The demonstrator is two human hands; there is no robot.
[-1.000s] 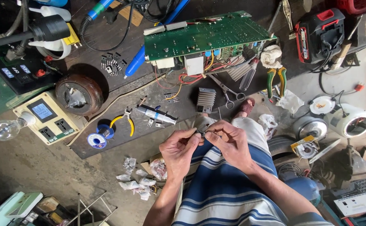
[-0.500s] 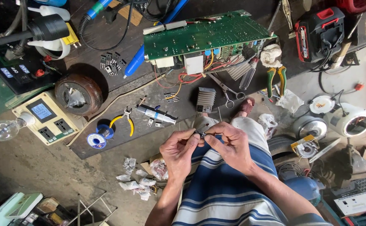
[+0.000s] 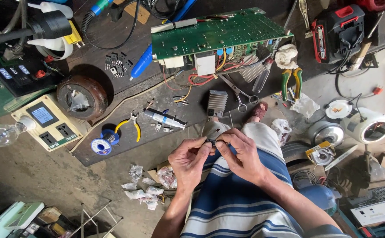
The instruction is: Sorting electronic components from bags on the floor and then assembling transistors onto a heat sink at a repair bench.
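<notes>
Over my lap, my left hand (image 3: 190, 159) and my right hand (image 3: 242, 154) meet fingertip to fingertip. Between them they pinch a small dark electronic part (image 3: 212, 142); its shape is mostly hidden by my fingers. Beyond my knee a ribbed aluminium heat sink (image 3: 217, 102) lies on the dark work board (image 3: 113, 150). A large green circuit board (image 3: 214, 35) with red and yellow wires lies at the far side. A grey cylindrical tool (image 3: 164, 119) and yellow-handled pliers (image 3: 131, 125) lie left of my hands.
Scissors (image 3: 238, 93) and green-handled pliers (image 3: 291, 81) lie near the circuit board. A cream meter box (image 3: 49, 123), a bare bulb (image 3: 3, 133) and a solder reel (image 3: 101, 145) sit left. Small plastic bags (image 3: 146, 189) litter the floor. A red-black battery pack (image 3: 338, 33) stands top right.
My two hands have stayed together on the small part, shifting only slightly over my lap. Nothing else has moved.
</notes>
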